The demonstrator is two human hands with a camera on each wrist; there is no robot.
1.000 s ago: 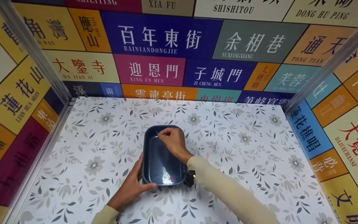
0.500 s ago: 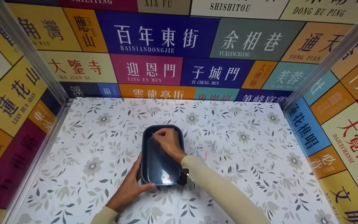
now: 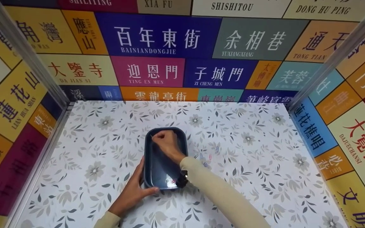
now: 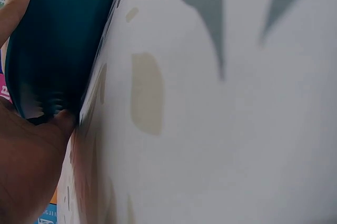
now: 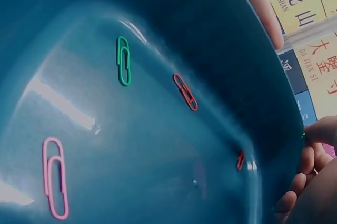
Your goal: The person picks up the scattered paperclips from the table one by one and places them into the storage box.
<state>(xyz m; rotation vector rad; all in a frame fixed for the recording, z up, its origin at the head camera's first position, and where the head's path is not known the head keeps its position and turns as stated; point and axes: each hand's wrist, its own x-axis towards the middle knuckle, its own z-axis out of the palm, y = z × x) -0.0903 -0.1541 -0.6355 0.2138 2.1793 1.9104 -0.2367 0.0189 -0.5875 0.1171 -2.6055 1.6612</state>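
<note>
A deep dark blue box (image 3: pixel 163 167) with rounded corners stands on the table. My left hand (image 3: pixel 133 188) holds its near left corner, fingers along the outer left wall and thumb at the near end; the left wrist view shows this grip on the box (image 4: pixel 63 40) close up. Over the far left part of the box, my right hand (image 3: pixel 167 143) pinches a small green thing (image 5: pixel 304 135), mostly hidden by the fingertips. In the right wrist view, a green paper clip (image 5: pixel 124 61), a pink paper clip (image 5: pixel 55 177) and a red paper clip (image 5: pixel 185 92) lie inside, with another small red clip (image 5: pixel 240 160).
Several loose paper clips lie on the table right of the box, among them a pink clip (image 3: pixel 210 157) and a blue clip (image 3: pixel 217 149). A floral sheet covers the table (image 3: pixel 249 190). Panels with printed signs (image 3: pixel 160 34) rise at the back and sides.
My right hand has moved left across the box, toward its left wall, still pinching the small thing. The left hand keeps its hold, and the head view has shifted slightly.
</note>
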